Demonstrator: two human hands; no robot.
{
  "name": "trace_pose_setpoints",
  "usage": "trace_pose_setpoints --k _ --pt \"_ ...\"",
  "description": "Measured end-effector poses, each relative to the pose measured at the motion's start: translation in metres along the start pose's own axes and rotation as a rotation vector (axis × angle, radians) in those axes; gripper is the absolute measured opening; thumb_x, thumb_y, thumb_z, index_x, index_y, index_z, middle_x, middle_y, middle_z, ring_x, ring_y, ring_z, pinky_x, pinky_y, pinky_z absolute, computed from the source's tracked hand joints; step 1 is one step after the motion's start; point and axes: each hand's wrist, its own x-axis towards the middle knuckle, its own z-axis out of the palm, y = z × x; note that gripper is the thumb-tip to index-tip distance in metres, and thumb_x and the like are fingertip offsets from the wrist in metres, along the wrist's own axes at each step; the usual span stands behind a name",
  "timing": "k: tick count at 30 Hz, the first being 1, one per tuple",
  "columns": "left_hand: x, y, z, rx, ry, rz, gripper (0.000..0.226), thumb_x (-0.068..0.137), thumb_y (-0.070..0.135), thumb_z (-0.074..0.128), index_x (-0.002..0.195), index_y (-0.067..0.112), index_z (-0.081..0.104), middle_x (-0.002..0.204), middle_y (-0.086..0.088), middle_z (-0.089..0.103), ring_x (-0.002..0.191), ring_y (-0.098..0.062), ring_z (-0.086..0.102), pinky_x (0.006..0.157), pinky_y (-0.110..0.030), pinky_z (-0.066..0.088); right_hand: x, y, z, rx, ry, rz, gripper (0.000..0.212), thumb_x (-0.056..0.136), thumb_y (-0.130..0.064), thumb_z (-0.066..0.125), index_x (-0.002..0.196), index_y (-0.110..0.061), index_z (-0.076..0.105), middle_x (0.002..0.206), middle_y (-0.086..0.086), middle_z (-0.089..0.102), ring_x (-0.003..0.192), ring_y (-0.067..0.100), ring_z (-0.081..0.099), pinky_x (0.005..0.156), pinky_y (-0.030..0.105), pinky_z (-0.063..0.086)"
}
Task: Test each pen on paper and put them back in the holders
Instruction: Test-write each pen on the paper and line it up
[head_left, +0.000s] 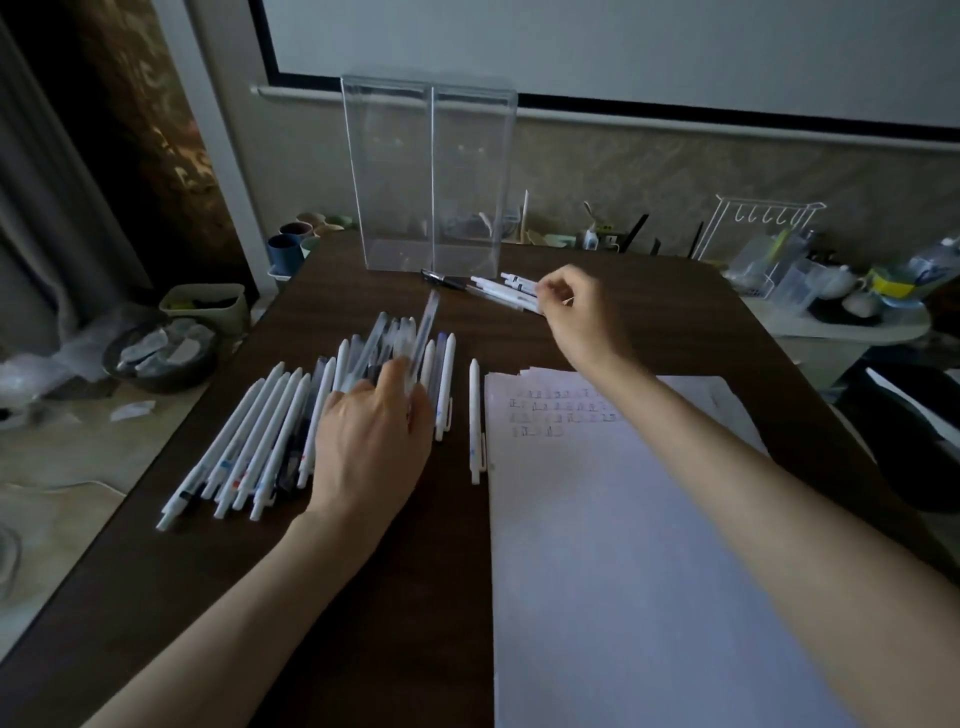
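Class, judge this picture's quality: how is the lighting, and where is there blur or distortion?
Head view: dim, flat light; the right hand is slightly blurred; the writing on the paper is too soft to read; the wide lens bends the table edges outward.

We count two clear holders (387, 176), one black pen (441, 279), one lone white pen (474, 421), over a dozen heaped pens (270, 431).

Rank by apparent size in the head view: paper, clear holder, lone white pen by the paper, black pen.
Paper
clear holder
lone white pen
black pen
The black pen lies farther off, so the pens' order is unsure.
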Motion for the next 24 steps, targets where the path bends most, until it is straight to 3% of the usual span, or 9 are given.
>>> trace_pose_setpoints --k 2,4,7,11,16,20,22,24 --pt "-0.001 0.003 0.003 0.112 0.01 0.016 0.016 0.09 0.023 0.053 0.095 0.01 0.06 0.058 -0.001 0.056 0.055 -0.02 0.055 0.07 -0.037 0.045 0.016 0.011 0.008 -0.188 -0.056 -0.063 0.014 0.093 -0.014 0.053 0.099 -0.012 0.066 0.102 0.005 0.065 0.096 0.02 0.057 0.078 0.034 0.046" --pt "-0.004 0.006 0.005 0.202 -0.007 0.018 0.021 0.088 0.033 0.054 0.082 0.014 0.061 0.056 0.001 0.057 0.062 -0.021 0.058 0.071 -0.037 0.041 0.024 0.014 0.018 -0.307 -0.116 -0.137 0.019 0.093 -0.01 0.052 0.106 -0.01 0.066 0.109 0.008 0.061 0.106 0.024 0.051 0.081 0.032 0.041" --pt "-0.004 0.004 0.005 0.211 -0.041 0.013 0.026 0.088 0.04 0.052 0.081 0.017 0.062 0.061 0.004 0.061 0.072 -0.02 0.059 0.071 -0.036 0.041 0.032 0.015 0.031 -0.444 -0.191 -0.186 0.023 0.095 -0.015 0.051 0.115 -0.009 0.062 0.115 0.01 0.057 0.112 0.026 0.045 0.084 0.033 0.038" --pt "-0.004 0.001 0.004 0.192 0.026 0.021 0.023 0.085 0.034 0.061 0.077 0.012 0.064 0.055 0.001 0.06 0.067 -0.024 0.061 0.065 -0.036 0.045 0.039 0.018 0.045 -0.572 -0.181 -0.111 0.024 0.094 -0.024 0.054 0.111 -0.008 0.059 0.117 0.011 0.052 0.113 0.027 0.046 0.085 0.037 0.042" --pt "-0.005 0.003 0.004 0.134 0.037 0.048 0.02 0.083 0.032 0.066 0.078 0.013 0.064 0.053 0.003 0.058 0.062 -0.021 0.059 0.06 -0.032 0.043 0.04 0.014 0.049 -0.582 -0.118 -0.024 0.015 0.094 -0.019 0.054 0.101 -0.008 0.061 0.113 0.011 0.058 0.111 0.027 0.048 0.086 0.036 0.042" --pt "-0.005 0.003 0.004 0.085 0.04 0.097 0.023 0.085 0.034 0.059 0.082 0.012 0.066 0.054 0.003 0.058 0.057 -0.019 0.057 0.058 -0.031 0.044 0.024 0.011 0.029 -0.491 -0.085 -0.085 0.015 0.093 -0.017 0.054 0.097 -0.006 0.063 0.105 0.011 0.063 0.105 0.025 0.051 0.084 0.034 0.043" --pt "-0.005 0.005 0.004 0.066 0.049 0.127 0.026 0.083 0.036 0.055 0.084 0.012 0.065 0.052 0.004 0.055 0.055 -0.018 0.056 0.054 -0.028 0.041 0.002 0.007 0.007 -0.356 -0.05 -0.13 0.013 0.092 -0.017 0.056 0.094 -0.005 0.063 0.096 0.009 0.065 0.093 0.024 0.057 0.077 0.034 0.047" --pt "-0.005 0.009 0.004 0.049 0.056 0.172 0.03 0.083 0.037 0.056 0.097 0.012 0.065 0.053 0.006 0.055 0.056 -0.017 0.055 0.051 -0.025 0.035 -0.028 0.001 -0.022 -0.175 -0.119 -0.113 0.011 0.092 -0.017 0.058 0.092 -0.007 0.062 0.083 0.004 0.067 0.075 0.02 0.06 0.065 0.032 0.048"
